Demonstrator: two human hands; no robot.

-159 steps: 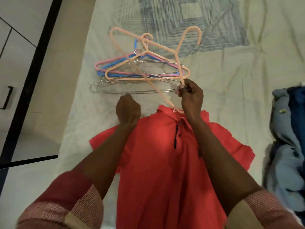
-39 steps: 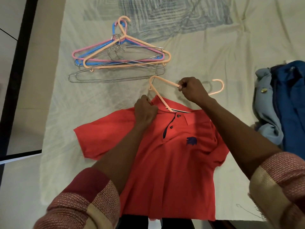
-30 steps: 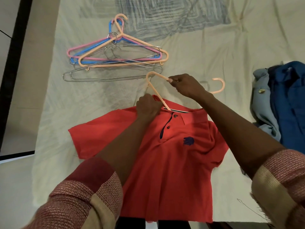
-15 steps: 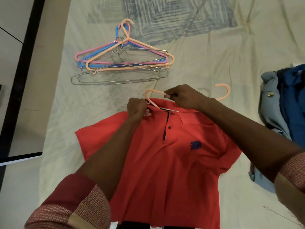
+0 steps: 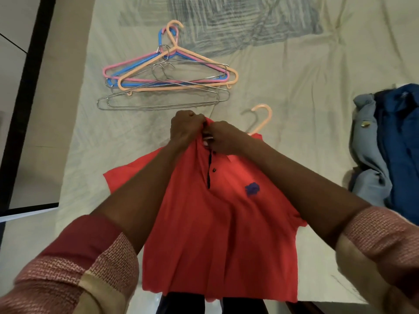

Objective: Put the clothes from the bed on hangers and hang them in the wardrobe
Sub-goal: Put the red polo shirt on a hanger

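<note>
The peach hanger point(image 5: 260, 118), half out of the neck moments ago, is now inside the red polo shirt point(image 5: 217, 211) lying on the bed point(image 5: 294, 71); only its hook shows beyond the collar. The left hand point(image 5: 184, 130) grips the collar edge and the right hand point(image 5: 223, 138) pinches it just beside. This shirt looks nearly ready for the wardrobe. Spare hangers point(image 5: 167, 80) and blue clothes point(image 5: 394, 146) wait.
</note>
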